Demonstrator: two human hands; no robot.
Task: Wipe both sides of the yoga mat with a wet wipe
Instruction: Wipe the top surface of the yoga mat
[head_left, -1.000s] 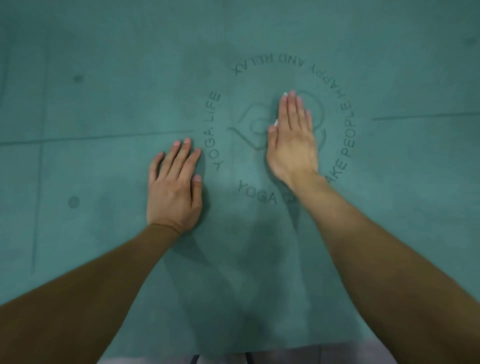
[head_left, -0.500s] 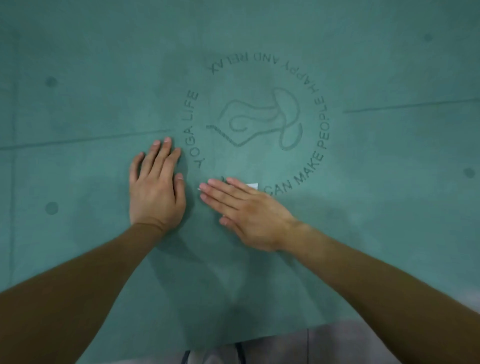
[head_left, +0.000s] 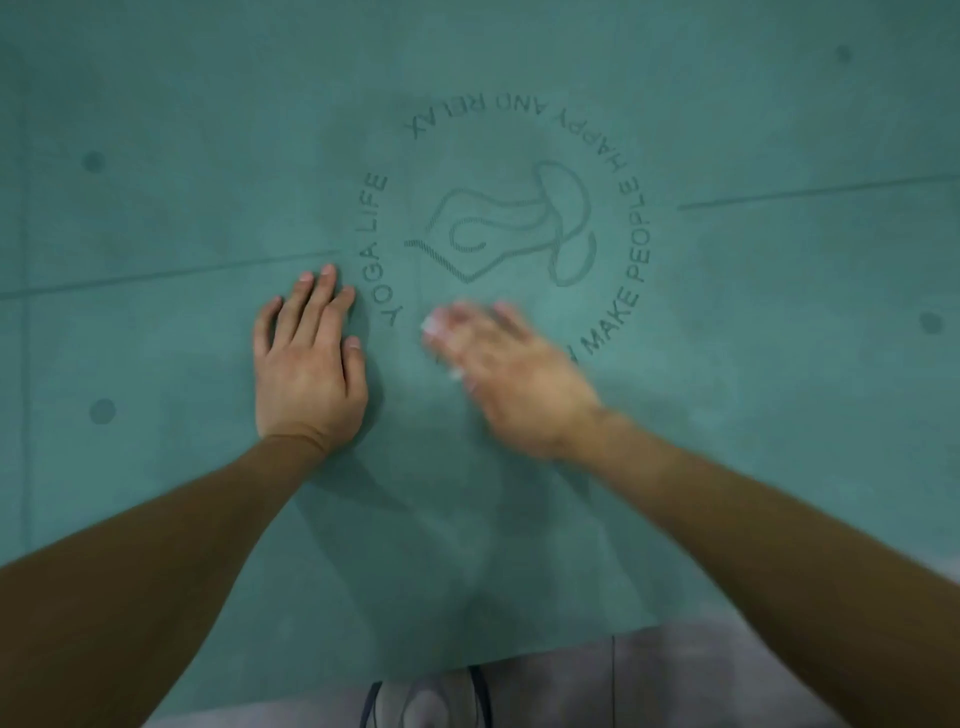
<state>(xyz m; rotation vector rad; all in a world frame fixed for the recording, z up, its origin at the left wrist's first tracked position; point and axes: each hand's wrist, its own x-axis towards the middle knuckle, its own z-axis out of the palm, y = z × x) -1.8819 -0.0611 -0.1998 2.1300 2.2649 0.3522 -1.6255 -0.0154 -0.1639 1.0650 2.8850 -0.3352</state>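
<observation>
At the near edge, grey-clad knees (head_left: 431, 701) met the teal yoga mat (head_left: 182, 467), which filled nearly the whole view. The left hand (head_left: 306, 371) lay flat on it, fingers straight and close together. Just right, the blurred right hand (head_left: 511, 374) pressed a white wet wipe (head_left: 432, 326), fingers seemingly extended. Beyond lay the printed circular logo (head_left: 511, 223).
</observation>
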